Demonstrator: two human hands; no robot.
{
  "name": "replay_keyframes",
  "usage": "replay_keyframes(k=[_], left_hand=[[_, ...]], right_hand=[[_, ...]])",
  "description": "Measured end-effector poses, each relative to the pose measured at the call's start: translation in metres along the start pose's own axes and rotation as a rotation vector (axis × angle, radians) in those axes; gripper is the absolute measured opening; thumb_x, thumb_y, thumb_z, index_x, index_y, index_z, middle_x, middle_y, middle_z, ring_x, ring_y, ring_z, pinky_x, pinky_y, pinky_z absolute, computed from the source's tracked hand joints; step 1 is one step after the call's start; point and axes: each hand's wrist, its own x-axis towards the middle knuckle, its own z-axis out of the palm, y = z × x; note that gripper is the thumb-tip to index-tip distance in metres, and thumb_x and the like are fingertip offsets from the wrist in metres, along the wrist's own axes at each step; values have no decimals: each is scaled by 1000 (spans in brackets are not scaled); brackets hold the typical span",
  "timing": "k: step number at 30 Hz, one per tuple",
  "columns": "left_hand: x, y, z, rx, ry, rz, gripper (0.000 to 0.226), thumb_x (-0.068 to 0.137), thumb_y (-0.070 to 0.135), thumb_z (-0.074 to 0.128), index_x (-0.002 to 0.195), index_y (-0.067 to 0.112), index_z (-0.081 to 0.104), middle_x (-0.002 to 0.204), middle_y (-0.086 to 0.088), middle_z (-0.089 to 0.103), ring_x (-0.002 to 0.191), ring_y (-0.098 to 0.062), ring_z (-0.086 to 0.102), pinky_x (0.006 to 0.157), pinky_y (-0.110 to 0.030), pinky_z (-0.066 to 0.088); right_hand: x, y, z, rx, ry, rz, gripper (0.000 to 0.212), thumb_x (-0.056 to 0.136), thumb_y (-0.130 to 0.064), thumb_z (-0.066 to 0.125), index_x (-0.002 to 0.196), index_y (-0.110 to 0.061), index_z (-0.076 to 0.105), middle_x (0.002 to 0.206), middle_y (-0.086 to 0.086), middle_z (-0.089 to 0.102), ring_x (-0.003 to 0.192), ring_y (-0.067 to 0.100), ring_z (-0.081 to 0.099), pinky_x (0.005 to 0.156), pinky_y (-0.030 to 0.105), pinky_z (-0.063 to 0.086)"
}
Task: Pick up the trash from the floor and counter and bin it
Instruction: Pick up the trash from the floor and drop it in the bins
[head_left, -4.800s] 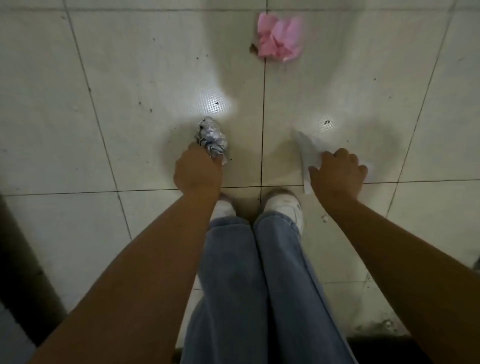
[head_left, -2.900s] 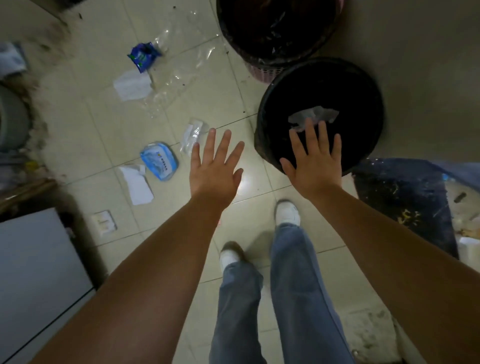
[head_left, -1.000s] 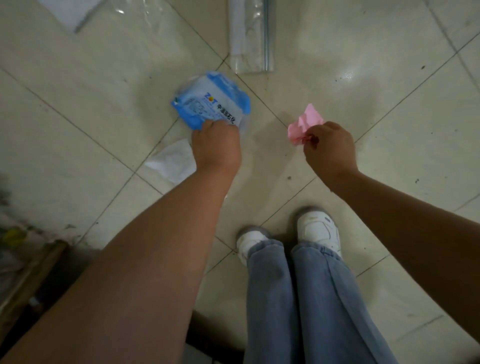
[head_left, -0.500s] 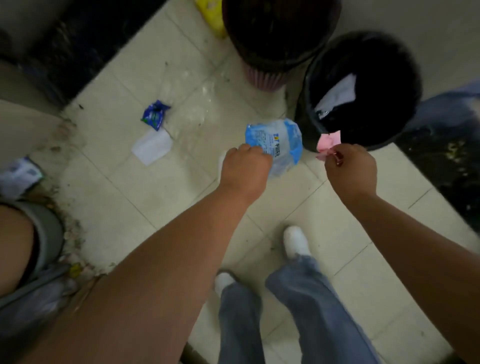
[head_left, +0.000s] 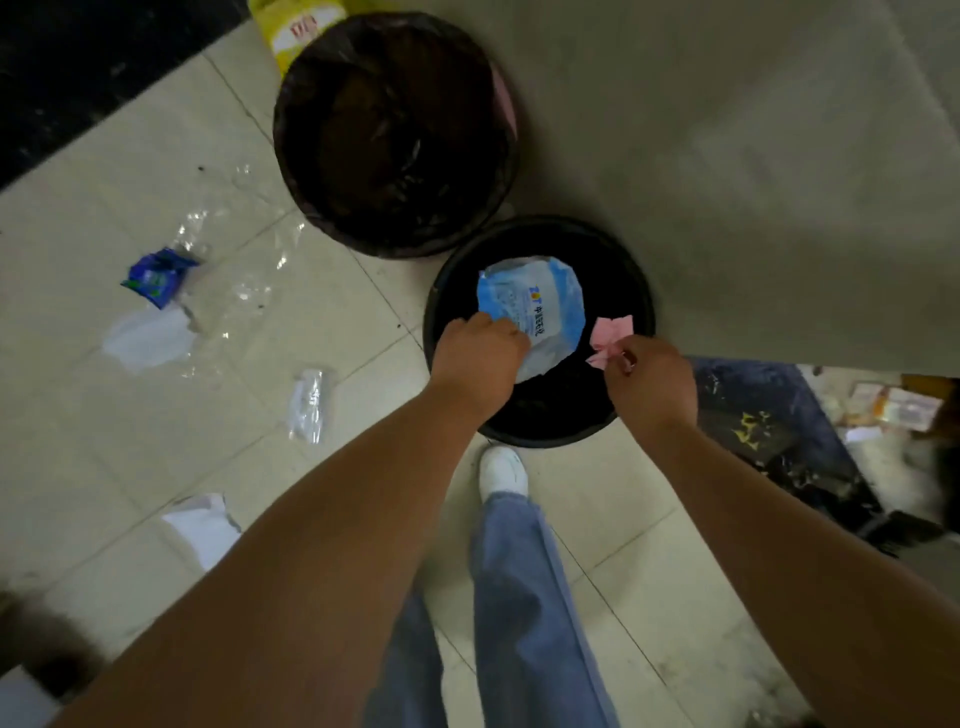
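Both hands are closed on trash above the near black bin (head_left: 641, 291). Left hand (head_left: 478, 358) pinches the near-left edge of a blue and white plastic packet (head_left: 535, 312), which spreads flat and roughly round over the bin's mouth, its printed line of text running from far to near. Right hand (head_left: 652, 382) grips a crumpled pink paper scrap (head_left: 613, 335) at its near end; the scrap points away toward the far right, over the bin's right rim. What lies inside the bin is dark and hard to make out.

A second, larger bin (head_left: 395, 135) lined with a dark wrinkled bag stands just beyond, its rim close against the first. A yellow packet (head_left: 293, 31) behind it is cut off by the top edge. On the pale tiled floor (head_left: 78, 441) to the left lie a crumpled blue wrapper (head_left: 156, 278), clear plastic film (head_left: 234, 291), torn white paper (head_left: 148, 338), a small clear wrapper (head_left: 309, 402) and another white sheet (head_left: 205, 527) partly hidden by the left forearm.
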Motion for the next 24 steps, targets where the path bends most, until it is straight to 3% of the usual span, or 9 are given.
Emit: replay_keyframes(k=[2, 5, 9, 15, 20, 24], left_hand=[[4, 8, 14, -37, -24, -41, 40, 94, 9, 46, 134, 10, 45, 133, -11, 51, 122, -31, 46, 96, -38, 41], [-1, 9, 33, -131, -47, -136, 61, 96, 21, 47, 149, 11, 18, 151, -14, 31, 137, -31, 32, 110, -40, 32], [-33, -20, 43, -136, -13, -241, 67, 101, 32, 34, 151, 7, -2, 161, -13, 0, 150, -27, 0, 123, -38, 7], [-115, -92, 62, -227, 5, -496, 70, 101, 40, 30, 151, 4, -3, 161, -14, -6, 150, -27, -7, 123, -36, 0], [-203, -155, 99, -306, 62, -704, 79, 97, 47, 37, 151, 4, -2, 161, -13, -5, 150, -26, -8, 123, -36, 0], [-279, -201, 153, -378, 63, -825, 80, 96, 48, 38, 151, 5, -2, 162, -11, -4, 150, -24, -7, 123, -34, -1]], right_hand=[[4, 5, 12, -8, -64, 14, 36, 95, -16, 45, 130, -7, 49, 129, 21, 53, 113, 39, 55, 88, 41, 48], [0, 10, 29, -106, -158, 15, 54, 95, -28, 47, 144, -14, 30, 143, 17, 40, 128, 37, 42, 96, 44, 45], [-18, -9, 44, -285, -179, -165, 52, 97, -33, 39, 145, -17, 29, 153, 9, 31, 141, 33, 25, 109, 45, 35], [-61, -97, 67, -448, -256, -501, 62, 98, -42, 33, 151, -17, 12, 161, 7, 7, 149, 31, 1, 121, 46, 6], [-113, -179, 107, -567, -260, -795, 77, 93, -47, 42, 151, -15, 3, 161, 11, -1, 149, 30, -3, 122, 45, 3], [-161, -224, 157, -670, -256, -928, 78, 93, -47, 43, 151, -15, 2, 161, 11, -2, 149, 29, -5, 122, 43, 0]])
